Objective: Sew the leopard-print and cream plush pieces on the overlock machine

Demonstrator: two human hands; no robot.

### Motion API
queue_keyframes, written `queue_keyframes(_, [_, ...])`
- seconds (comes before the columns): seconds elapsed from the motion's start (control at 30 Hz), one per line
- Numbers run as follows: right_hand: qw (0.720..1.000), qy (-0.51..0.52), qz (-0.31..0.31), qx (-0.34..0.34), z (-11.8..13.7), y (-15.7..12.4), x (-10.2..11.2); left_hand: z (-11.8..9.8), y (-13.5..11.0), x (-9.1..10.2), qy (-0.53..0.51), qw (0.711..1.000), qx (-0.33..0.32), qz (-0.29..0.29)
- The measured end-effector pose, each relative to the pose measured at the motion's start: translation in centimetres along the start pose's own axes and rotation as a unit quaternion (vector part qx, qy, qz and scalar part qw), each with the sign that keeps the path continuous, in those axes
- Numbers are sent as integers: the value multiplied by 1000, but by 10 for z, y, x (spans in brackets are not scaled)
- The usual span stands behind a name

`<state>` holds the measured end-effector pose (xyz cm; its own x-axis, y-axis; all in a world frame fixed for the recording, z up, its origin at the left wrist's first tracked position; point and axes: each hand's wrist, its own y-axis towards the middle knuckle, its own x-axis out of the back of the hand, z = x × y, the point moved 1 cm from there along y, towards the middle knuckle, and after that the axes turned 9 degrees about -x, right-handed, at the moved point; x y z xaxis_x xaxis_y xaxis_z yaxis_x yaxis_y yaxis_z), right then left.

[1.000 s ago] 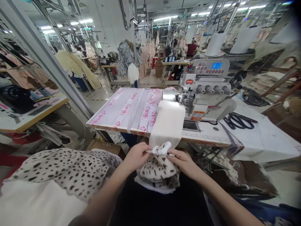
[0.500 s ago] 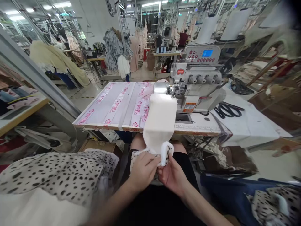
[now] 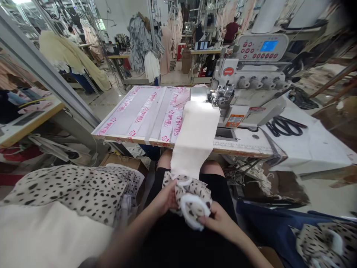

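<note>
Over my lap hangs a spotted fabric piece (image 3: 199, 188) with a white fluffy-edged round opening facing me. My left hand (image 3: 167, 197) is closed on the left side of its spotted cloth. With thumb and fingers, my right hand (image 3: 219, 219) pinches the right rim of that opening. A plain cream cloth panel (image 3: 196, 136) runs from the spotted piece up over the table edge. Its far end lies by the needle area of the overlock sewing machine (image 3: 237, 89).
Spotted fabric (image 3: 75, 186) and cream cloth (image 3: 47, 234) are heaped at my left. Black-handled scissors (image 3: 287, 126) lie right of the machine. More spotted pieces (image 3: 318, 242) rest on dark blue cloth at lower right. A plastic-covered table board (image 3: 134, 115) extends left. A person (image 3: 232, 30) sits far back.
The spotted piece has been turned and spread, so its white-edged opening now faces me. My right hand has moved lower and right, and my hands are farther apart. The view has shifted slightly.
</note>
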<state>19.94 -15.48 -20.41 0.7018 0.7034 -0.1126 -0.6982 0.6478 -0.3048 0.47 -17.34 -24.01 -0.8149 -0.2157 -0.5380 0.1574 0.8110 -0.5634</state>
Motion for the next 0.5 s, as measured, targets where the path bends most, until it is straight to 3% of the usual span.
queue_keyframes(0.1, [982,-184,38,7,8,-8,-5,1,17,2,-26,997,74,13])
queue_keyframes(0.2, [977,-204,63,0,17,-11,-5,1,25,-1,-29,994,101,-6])
queue_keyframes(0.27, [982,-176,62,-8,18,-13,-1,-4,24,-3,-31,998,56,-17])
queue_keyframes(0.33, [993,-110,14,-35,12,-14,10,-14,18,-2,-31,999,-18,-28])
queue_keyframes(0.4, [993,-9,-89,-72,-1,-15,24,-24,8,2,-20,993,-107,-48])
queue_keyframes(0.5, [957,154,-225,-103,-23,-14,42,-34,-5,11,19,977,-197,-75])
